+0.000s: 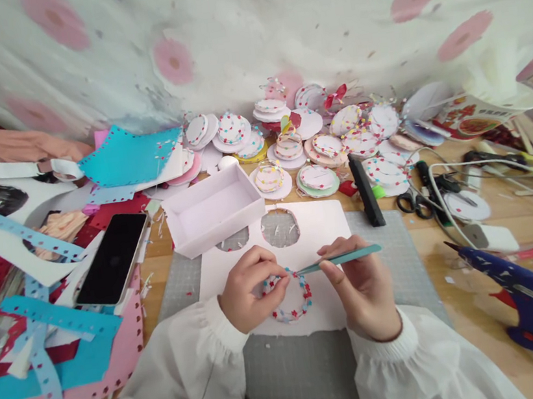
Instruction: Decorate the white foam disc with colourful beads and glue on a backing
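A ring dotted with small red and blue stars [307, 296] is over a white sheet with cut-out holes [322, 231]. My left hand [253, 289] pinches the ring at its upper left, thumb and forefinger together; the fingers cover that stretch of it. In my right hand [364, 291] is a pair of teal tweezers [347, 256], held nearly level and pointing left. Their tips come to the ring's top edge, close to my left fingertips. Whether anything small sits between the tips I cannot tell. Under the sheet lies a grey cutting mat [300, 378].
Behind the sheet stand a white open box [219, 209] and many decorated discs [271, 179]. To the left are a phone [113, 259] and punched paper strips [60, 315]. A blue glue gun [529, 296], scissors [414, 205] and a black bar-shaped object [366, 189] are on the right.
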`<action>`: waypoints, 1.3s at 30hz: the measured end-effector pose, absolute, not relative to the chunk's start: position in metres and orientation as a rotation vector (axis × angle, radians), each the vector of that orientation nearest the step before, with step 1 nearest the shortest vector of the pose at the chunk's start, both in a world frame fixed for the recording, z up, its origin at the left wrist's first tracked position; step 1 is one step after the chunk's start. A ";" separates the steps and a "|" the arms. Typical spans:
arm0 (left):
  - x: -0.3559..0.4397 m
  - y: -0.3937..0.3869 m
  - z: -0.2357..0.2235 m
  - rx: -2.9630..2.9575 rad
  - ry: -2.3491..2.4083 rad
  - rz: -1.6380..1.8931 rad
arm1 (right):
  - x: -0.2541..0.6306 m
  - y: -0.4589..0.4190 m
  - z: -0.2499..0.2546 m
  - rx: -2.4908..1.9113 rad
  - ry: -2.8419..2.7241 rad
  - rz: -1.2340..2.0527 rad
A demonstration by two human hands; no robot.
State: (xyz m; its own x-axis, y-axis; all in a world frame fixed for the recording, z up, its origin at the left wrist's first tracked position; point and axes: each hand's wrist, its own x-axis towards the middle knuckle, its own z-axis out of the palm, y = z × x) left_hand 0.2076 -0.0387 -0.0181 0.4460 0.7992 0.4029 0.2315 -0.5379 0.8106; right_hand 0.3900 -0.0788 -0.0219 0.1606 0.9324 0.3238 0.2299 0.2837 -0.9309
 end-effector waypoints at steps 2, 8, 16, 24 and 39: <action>0.208 -0.038 -0.018 2.013 0.861 1.058 | 0.390 -0.079 -0.022 -1.204 -1.351 0.727; 0.207 -0.038 -0.019 2.009 0.869 1.058 | 0.390 -0.080 -0.024 -1.191 -1.357 0.735; 0.207 -0.038 -0.018 1.962 0.896 1.069 | 0.389 -0.078 -0.020 -1.163 -1.277 0.721; 0.206 -0.039 -0.018 1.940 0.934 1.069 | 0.389 -0.079 -0.017 -1.106 -1.332 0.645; 0.207 -0.040 -0.019 1.958 0.912 1.086 | 0.390 -0.080 -0.019 -1.101 -1.407 0.691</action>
